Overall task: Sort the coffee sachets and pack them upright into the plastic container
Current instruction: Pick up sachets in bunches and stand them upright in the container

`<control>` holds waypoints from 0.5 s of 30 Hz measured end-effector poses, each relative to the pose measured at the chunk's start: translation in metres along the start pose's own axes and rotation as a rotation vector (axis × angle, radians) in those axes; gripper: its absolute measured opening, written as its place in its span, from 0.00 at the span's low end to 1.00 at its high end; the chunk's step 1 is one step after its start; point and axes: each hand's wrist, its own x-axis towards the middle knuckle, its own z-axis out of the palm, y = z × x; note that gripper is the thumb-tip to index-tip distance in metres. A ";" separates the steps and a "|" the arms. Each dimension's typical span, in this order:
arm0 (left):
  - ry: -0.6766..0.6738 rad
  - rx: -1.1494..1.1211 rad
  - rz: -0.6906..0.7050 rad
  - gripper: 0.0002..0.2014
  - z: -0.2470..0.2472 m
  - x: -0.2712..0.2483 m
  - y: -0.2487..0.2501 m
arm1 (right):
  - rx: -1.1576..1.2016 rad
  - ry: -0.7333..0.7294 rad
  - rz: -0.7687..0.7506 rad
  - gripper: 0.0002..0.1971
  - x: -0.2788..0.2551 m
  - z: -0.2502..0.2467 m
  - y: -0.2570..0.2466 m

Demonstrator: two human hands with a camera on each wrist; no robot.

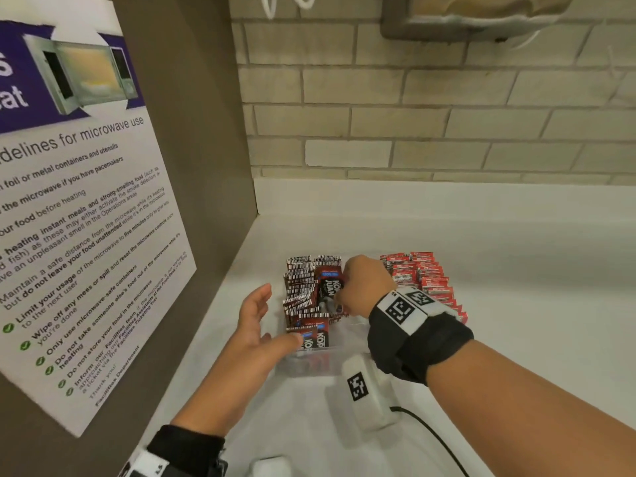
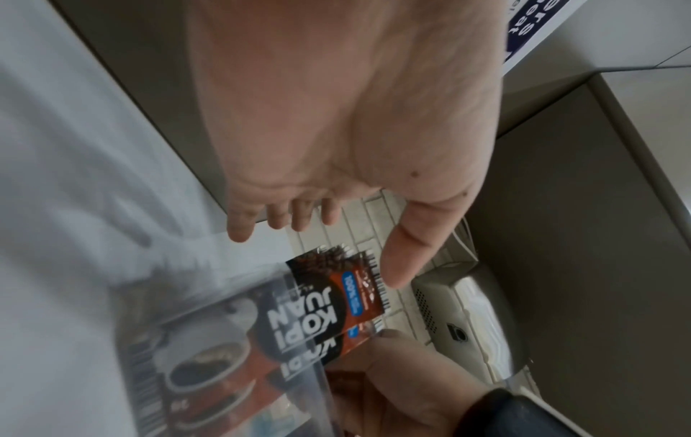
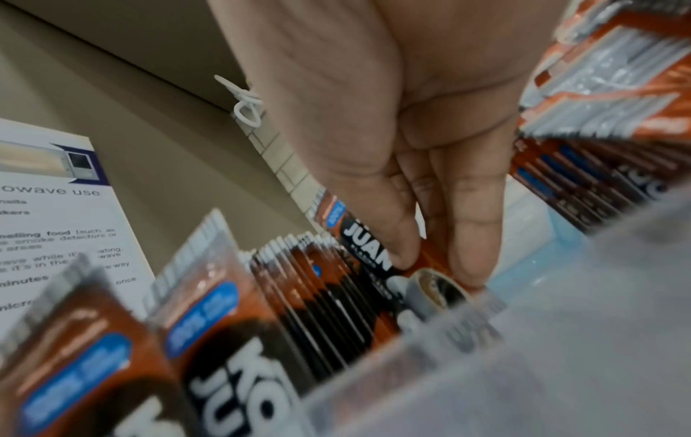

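The coffee sachets are flat foil packets, dark brown with a blue label, white "KOPI JUAN" lettering and a printed cup of coffee; their crimped top edges show as black-and-white stripes.

Nearest, at the front wall of the plastic container [image 1: 344, 346], which is clear and sits on the white counter [image 1: 516, 270] near its left edge, two front sachets [image 1: 311, 333] stand upright facing forward. The left hand [image 1: 253, 333] is beside them with fingers straight and spread; its thumb [image 2: 405, 257] reaches toward the top of the front sachet and holds nothing, though whether it touches is unclear.

Further in, the right hand [image 1: 366, 285] reaches down into the container, its fingers [image 3: 473, 236] curled, and pinches a single sachet [image 3: 377, 245] between thumb and fingertips, set upright against the row.

Behind and to the left, brown sachets [image 1: 303, 287] are packed upright in rows filling the left part. At the container's right side, red sachets [image 1: 426, 280] stand in rows running toward the counter's back edge.
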 end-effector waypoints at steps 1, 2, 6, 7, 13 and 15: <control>-0.029 0.002 -0.012 0.45 0.002 0.000 -0.001 | 0.014 -0.013 0.003 0.16 0.000 0.003 0.000; -0.061 0.002 -0.023 0.46 0.004 0.000 -0.001 | 0.029 -0.021 0.009 0.16 0.000 0.005 0.000; -0.118 -0.029 -0.072 0.46 0.010 0.003 -0.011 | 0.088 -0.032 0.053 0.16 -0.002 0.011 0.001; -0.120 -0.030 -0.088 0.44 0.011 0.003 -0.012 | 0.107 -0.039 0.060 0.15 -0.003 0.012 0.002; -0.138 -0.017 -0.101 0.45 0.013 0.005 -0.018 | 0.173 -0.109 0.044 0.09 -0.001 0.024 0.005; -0.143 -0.017 -0.096 0.48 0.012 0.006 -0.020 | 0.170 -0.127 0.034 0.11 -0.001 0.026 0.006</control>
